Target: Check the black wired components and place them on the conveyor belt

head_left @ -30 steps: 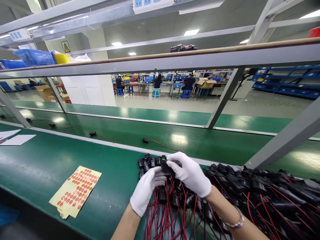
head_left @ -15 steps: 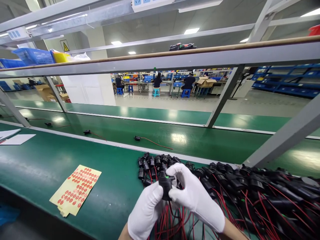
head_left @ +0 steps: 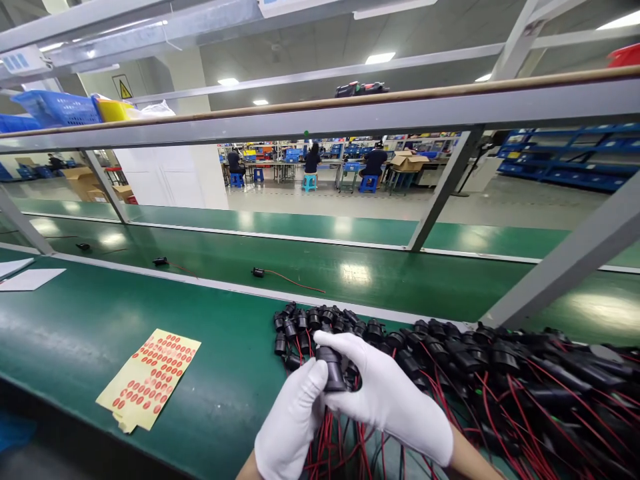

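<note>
A small black cylindrical pump (head_left: 334, 371) is held between my two white-gloved hands above the green bench (head_left: 225, 373). My left hand (head_left: 293, 413) grips its left side, with the thumb against the body. My right hand (head_left: 387, 390) is closed around it, index finger over the top and thumb underneath. Right behind and beside my hands lies a heap of similar black pumps (head_left: 505, 357) with red and black wires. The wires (head_left: 367, 447) below my hands partly hide the bench. To the left lies a yellow sheet of red oval stickers (head_left: 153, 373).
Beyond a white edge strip, a green conveyor carries spaced-out pumps, one of them (head_left: 259, 272) trailing a red wire. Grey frame posts (head_left: 565, 250) and an overhead shelf (head_left: 280, 123) cross the view. White papers (head_left: 33, 279) lie far left. People sit at distant benches.
The pump has turned in my hands, so its green-marked top no longer shows. My right fingers have spread further around it. Pumps on the conveyor have shifted left.
</note>
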`<state>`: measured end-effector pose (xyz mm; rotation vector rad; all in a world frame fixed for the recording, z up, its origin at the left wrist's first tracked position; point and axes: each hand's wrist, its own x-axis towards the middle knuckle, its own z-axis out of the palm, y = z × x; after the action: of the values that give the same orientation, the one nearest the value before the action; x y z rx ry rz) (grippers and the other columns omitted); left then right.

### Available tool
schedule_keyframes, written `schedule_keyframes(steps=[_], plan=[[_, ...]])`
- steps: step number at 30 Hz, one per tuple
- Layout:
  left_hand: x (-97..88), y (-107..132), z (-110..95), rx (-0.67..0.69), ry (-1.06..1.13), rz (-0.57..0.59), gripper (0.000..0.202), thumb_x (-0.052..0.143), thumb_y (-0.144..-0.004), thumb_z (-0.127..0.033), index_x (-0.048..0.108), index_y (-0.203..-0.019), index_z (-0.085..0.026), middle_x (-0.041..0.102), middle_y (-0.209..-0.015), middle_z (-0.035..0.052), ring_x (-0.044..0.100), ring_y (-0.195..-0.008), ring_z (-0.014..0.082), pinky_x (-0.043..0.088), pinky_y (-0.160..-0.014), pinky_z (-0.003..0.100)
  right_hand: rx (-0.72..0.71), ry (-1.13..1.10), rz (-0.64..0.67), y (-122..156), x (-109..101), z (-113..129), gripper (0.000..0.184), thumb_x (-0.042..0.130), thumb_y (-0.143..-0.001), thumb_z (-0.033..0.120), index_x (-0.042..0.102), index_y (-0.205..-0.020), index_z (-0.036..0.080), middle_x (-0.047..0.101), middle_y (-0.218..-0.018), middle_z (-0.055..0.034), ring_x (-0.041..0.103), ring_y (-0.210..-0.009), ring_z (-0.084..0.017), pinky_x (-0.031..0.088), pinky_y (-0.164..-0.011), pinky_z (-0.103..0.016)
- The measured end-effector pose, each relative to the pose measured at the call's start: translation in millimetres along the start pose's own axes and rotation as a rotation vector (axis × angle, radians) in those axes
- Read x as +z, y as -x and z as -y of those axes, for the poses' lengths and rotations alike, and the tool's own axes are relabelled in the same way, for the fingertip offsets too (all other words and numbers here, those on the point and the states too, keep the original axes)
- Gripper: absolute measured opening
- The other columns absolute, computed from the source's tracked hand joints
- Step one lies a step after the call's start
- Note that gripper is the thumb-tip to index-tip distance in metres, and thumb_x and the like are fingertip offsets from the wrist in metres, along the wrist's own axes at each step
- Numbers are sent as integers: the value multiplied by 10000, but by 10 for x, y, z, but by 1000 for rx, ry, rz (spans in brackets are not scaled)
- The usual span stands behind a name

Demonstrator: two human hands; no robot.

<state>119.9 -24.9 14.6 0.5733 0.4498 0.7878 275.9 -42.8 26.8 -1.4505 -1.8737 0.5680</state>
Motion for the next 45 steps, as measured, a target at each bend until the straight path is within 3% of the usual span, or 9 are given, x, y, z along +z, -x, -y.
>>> schedule_keyframes(steps=[7,12,17,20,23,29,34,39,45], plan=[[16,-102,17,-266,307,-8,395,753,-833,-468,729,-1079,-160,768,-962,57,698,-693,138,564,-602,218,178,-164,188,-75,-79,58,822,588,-600,185,541,-1419,133,648,-1354,-157,635,-1181,-344,511,-1018,-496],[30,-91,43,-256,348,21,350,745,-847,-448,740,-1058,-168,759,-942,44,684,-703,121,563,-652,211,161,-162,156,-62,-86,92,730,556,-646,209,572,-1374,161,650,-1351,-141,626,-1203,-331,490,-1044,-506],[13,30,-44,-27,-71,112,432,756,-802,-543,762,-957,-141,753,-1020,91,677,-1014,251,520,-956,349,-118,-70,-53,55,-25,-22,713,552,-706,117,509,-1399,279,650,-1245,-85,643,-1134,-268,533,-988,-457],[-75,40,-107,177,-468,101,401,726,-851,-491,719,-1085,-166,729,-1048,64,641,-1044,244,477,-970,353,-301,-27,-91,140,-23,-102,932,595,-717,90,273,-1545,371,558,-1402,-66,551,-1292,-266,475,-1084,-466],[-178,-8,-121,345,-738,12,376,789,-792,-469,707,-1043,-201,712,-1016,31,632,-999,226,471,-930,327,-283,-48,-60,191,-56,-156,1137,646,-650,84,92,-1598,380,472,-1514,-69,484,-1372,-286,415,-1146,-493],[-241,-24,-81,552,-924,45,294,787,-804,-404,727,-1030,-226,716,-1059,44,674,-1012,215,488,-920,303,-260,-89,-83,224,-111,-175,993,698,-729,152,233,-1566,414,577,-1345,-41,576,-1235,-258,473,-1088,-446],[-210,-6,-72,480,-896,29,309,809,-764,-432,730,-977,-222,733,-984,32,675,-932,214,499,-862,287,-222,-54,-115,247,-71,-90,821,711,-729,188,433,-1477,381,619,-1297,-57,616,-1177,-283,521,-1024,-441],[-179,7,-45,402,-943,-40,224,804,-768,-382,718,-883,-210,721,-897,22,656,-871,212,492,-813,272,2,-80,-198,212,-8,71,549,668,-667,156,652,-1206,257,683,-1110,-78,672,-1011,-273,567,-937,-414],[-222,13,-33,483,-975,49,125,751,-809,-292,728,-907,-219,725,-937,40,672,-882,218,500,-826,284,-80,-240,-88,247,-133,34,362,511,-897,253,644,-1231,301,704,-1083,-46,694,-970,-226,573,-873,-363]])
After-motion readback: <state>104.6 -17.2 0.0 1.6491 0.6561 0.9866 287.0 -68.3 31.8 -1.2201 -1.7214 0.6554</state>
